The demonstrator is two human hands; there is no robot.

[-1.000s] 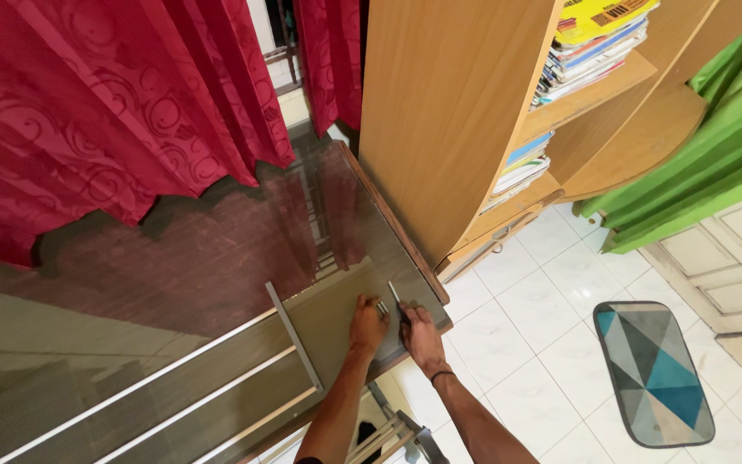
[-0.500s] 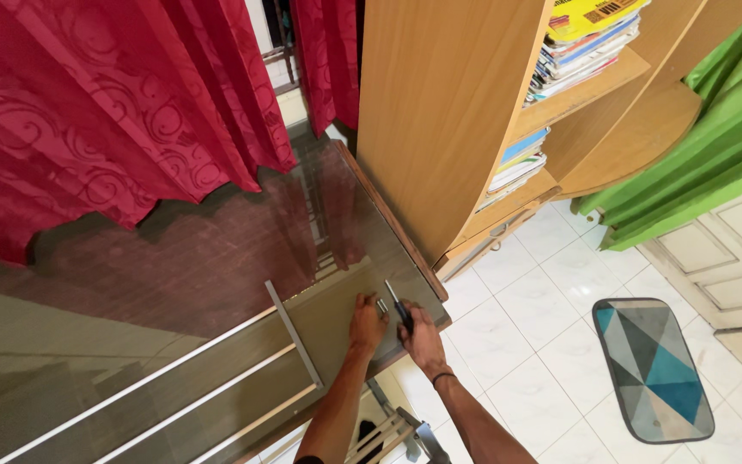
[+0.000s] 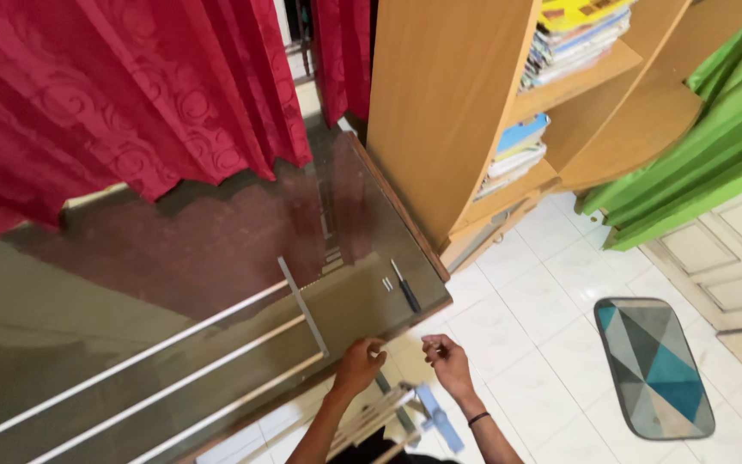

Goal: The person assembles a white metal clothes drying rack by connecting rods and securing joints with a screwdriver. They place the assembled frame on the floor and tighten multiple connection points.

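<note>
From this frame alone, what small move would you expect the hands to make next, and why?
Probably the right hand reaches forward to the screwdriver lying on the glass table near two small metal parts. Both hands hover just off the table edge, the left hand near the white rack, and neither clearly holds anything.

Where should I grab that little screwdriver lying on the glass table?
Probably take the screwdriver by its dark handle, the thicker end nearest the glass table edge. It lies flat, so come from above and pinch across the handle; the thin shaft points away.
</note>
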